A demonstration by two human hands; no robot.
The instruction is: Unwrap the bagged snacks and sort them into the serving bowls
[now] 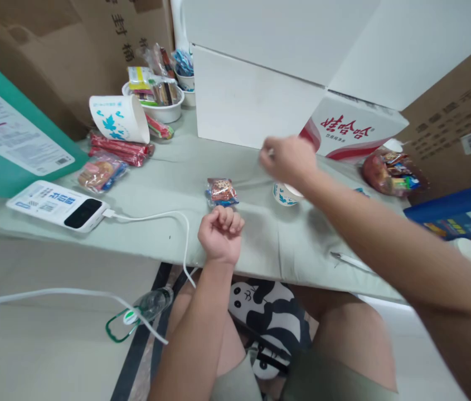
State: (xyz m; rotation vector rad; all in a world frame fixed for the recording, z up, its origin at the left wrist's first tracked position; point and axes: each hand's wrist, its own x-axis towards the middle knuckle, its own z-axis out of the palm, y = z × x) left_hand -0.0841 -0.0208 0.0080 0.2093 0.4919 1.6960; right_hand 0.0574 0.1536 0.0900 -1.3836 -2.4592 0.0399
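My left hand (221, 234) rests palm up at the table's front with its fingers curled in and nothing visible in them. Just beyond its fingertips lies a small clear-wrapped snack packet (222, 192), reddish brown with blue at its edges. My right hand (289, 160) is raised over the table, its fingers pinched together. Slight motion blur hides what they hold, if anything. Below that hand stands a white paper cup (285, 195) with blue leaf prints, partly covered by my right wrist.
A power bank (59, 205) with a white cable (155, 216) lies left, near a green jug (13, 128). Behind are a tipped paper cup (119, 118), red snack sticks (120, 148) and a white bowl of snacks (164, 114). White boxes (256, 94) line the back. A pen (352, 262) lies right.
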